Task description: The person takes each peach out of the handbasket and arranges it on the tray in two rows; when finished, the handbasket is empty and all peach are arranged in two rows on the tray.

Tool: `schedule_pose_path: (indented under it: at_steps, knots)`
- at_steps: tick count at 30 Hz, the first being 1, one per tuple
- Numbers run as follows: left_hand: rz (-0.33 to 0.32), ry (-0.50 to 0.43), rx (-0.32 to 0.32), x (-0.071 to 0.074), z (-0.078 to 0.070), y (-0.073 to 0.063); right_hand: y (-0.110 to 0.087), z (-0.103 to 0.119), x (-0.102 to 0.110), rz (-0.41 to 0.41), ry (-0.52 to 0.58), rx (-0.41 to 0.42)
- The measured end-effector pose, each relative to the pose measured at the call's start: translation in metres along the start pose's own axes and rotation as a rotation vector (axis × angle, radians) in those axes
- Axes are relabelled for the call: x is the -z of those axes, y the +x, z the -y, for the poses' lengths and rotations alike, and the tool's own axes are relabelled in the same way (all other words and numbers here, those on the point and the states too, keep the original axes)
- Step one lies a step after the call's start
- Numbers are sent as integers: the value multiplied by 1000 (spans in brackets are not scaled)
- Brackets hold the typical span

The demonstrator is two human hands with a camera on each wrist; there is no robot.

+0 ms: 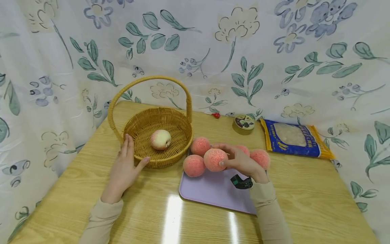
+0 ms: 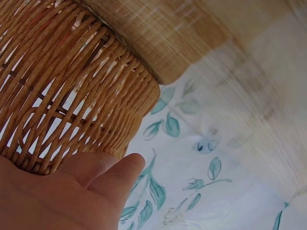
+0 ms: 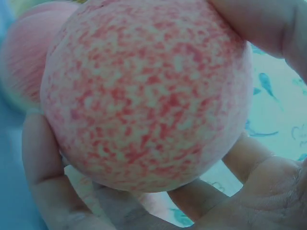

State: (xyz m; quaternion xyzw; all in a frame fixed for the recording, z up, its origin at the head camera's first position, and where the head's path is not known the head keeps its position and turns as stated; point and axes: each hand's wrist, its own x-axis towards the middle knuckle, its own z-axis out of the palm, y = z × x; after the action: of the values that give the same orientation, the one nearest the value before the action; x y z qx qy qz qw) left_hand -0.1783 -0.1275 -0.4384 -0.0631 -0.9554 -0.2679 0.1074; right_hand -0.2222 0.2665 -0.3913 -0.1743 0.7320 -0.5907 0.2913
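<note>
In the head view, my right hand [image 1: 240,161] holds a pink speckled peach [image 1: 215,159] above a lavender tray [image 1: 213,189]. The right wrist view has this peach [image 3: 148,100] up close, with thumb and fingers curled round it. Several more peaches [image 1: 194,165] lie on the tray, one just left of the held one. My left hand [image 1: 123,169] rests on the near left side of a wicker basket [image 1: 155,163], fingers straight and thumb spread along the rim. In the left wrist view, its fingers lie against the woven wall [image 2: 76,96]. Inside the basket sits a pale yellow and pink fruit [image 1: 160,139].
The basket's tall arched handle [image 1: 149,78] rises over it. Behind the tray are a round tin [image 1: 243,123] and a red-tipped stick [image 1: 215,115]. A blue and yellow packet [image 1: 294,139] lies at the right rear. A floral curtain [image 1: 195,51] hangs behind the wooden table [image 1: 146,210].
</note>
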Motion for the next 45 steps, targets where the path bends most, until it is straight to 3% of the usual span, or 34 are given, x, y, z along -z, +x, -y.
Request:
schedule_pose_path:
  at_steps: [7,15,20,30,40,45]
  knots:
    - [11,2,9,1,0,-3,-11,-18,-7,-22,-98,-59]
    - [7,8,3,-1,-1,0,-10,-20,-11,-140,-279,0]
    - [2,-3,1,0,-1,-1,-11,-17,-9,-140,-255,-17]
    - [5,6,6,0,-2,-1,-10,-22,-1,9,-192,-30]
    - [8,6,8,-2,1,-1,-12,-2,14,-43,-235,-17]
    - [7,8,5,-2,0,0,3,24,24,-35,-220,3]
